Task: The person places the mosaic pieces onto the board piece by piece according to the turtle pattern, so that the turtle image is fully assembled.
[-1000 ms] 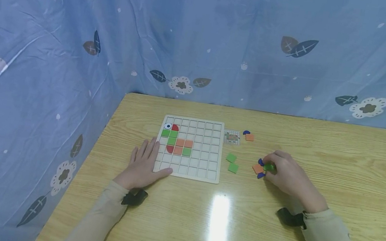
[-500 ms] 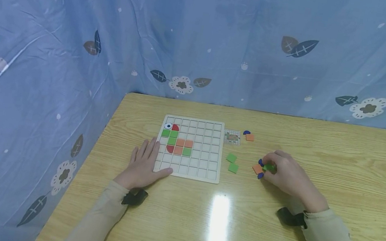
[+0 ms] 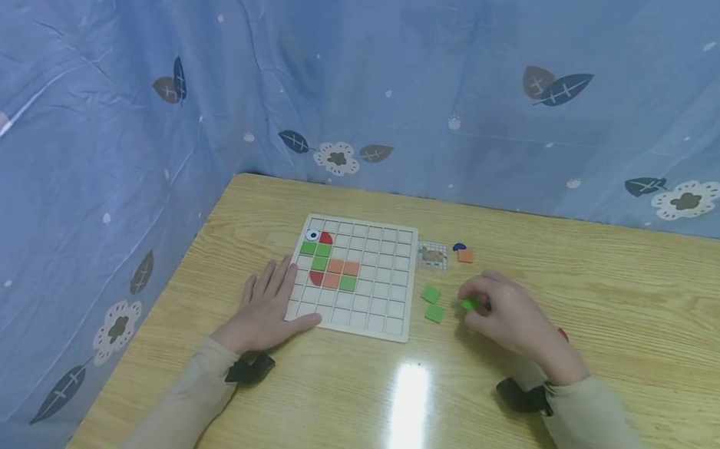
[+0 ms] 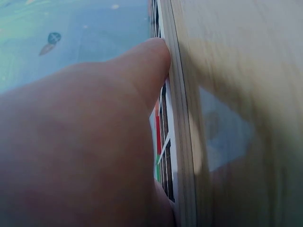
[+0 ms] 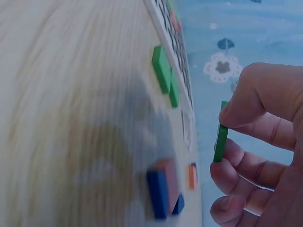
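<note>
My left hand [image 3: 261, 307] lies with spread, straight fingers on the lower left corner of a white grid board [image 3: 369, 322]. In the left wrist view its thumb [image 4: 142, 66] rests along the board's edge. Green, orange and red tiles and a round eye tile [image 3: 312, 235] sit in the board's left squares. My right hand [image 3: 513, 319] pinches a green tile [image 5: 220, 137] between thumb and fingers, held above the table right of the board. Two loose green tiles [image 3: 431, 294] lie between that hand and the board.
A small picture card [image 3: 433, 256] touches the board's right side. Beyond it lie an orange tile [image 3: 464, 256] and a blue half-round piece [image 3: 460, 247]. Another orange tile [image 5: 169, 175] and blue pieces [image 5: 157, 194] show in the right wrist view. A red piece [image 3: 563, 334] lies by the right wrist.
My right hand has moved left with the green tile, away from where it picked among the orange and blue pieces. The red piece has come into view. The left hand stays put.
</note>
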Available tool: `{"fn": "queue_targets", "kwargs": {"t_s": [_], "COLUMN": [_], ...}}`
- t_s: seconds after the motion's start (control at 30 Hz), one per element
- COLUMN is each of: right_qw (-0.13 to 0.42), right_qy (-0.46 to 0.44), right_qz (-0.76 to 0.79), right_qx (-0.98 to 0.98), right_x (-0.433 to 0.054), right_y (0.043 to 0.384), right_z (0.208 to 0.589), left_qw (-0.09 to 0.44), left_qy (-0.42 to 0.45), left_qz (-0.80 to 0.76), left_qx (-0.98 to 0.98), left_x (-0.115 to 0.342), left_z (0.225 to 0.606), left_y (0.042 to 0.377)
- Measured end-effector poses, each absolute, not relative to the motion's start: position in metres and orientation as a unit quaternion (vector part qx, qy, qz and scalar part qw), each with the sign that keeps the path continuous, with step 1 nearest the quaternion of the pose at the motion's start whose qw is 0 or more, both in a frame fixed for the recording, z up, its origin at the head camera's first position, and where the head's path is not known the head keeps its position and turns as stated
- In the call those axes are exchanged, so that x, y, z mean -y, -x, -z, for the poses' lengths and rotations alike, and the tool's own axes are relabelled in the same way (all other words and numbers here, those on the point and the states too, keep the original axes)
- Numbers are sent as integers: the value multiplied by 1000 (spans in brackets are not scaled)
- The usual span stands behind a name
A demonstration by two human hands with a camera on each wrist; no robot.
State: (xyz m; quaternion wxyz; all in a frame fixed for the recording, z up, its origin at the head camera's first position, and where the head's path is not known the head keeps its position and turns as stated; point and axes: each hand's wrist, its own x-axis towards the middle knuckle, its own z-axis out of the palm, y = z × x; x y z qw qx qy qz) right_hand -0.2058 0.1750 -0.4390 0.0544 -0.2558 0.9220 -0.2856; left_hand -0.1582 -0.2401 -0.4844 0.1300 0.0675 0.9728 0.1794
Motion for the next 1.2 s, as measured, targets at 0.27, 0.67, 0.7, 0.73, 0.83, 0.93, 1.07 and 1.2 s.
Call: {"fn": "queue_targets", "kwargs": {"t_s": [0.27,0.67,0.7,0.73,0.83,0.93,1.07,1.2], "right_qw": [49,48,46,45,40,45,51,44], "right_qy": [279,286,291,295,307,307,300,303], "right_qz": [294,306,306,306,302,302,308,317], "right_qx": [-913,-907,-905,-904,-902,-901,-901,-898], "right_x": [-156,-138,-138,-137,-133,-128,-122,-117], "right_y": [212,214,215,214,215,216,218,221], "right_z": [435,428,427,426,422,419,414,410], "left_qw": [125,104,100,100,100,102,97,99], "left_qy": [-70,-73,-74,-73,-71,-68,-67,-68], "left_qz": [-178,-195,-198,-198,-199,-203,-210,-199], "left_qx": [-974,-973,-972,-972,-972,-971,-971,-972], "left_x": [241,241,241,241,241,242,242,241], "left_z": [485,489,489,489,492,492,493,494], "left_y": [159,156,155,154,151,149,151,154]}}
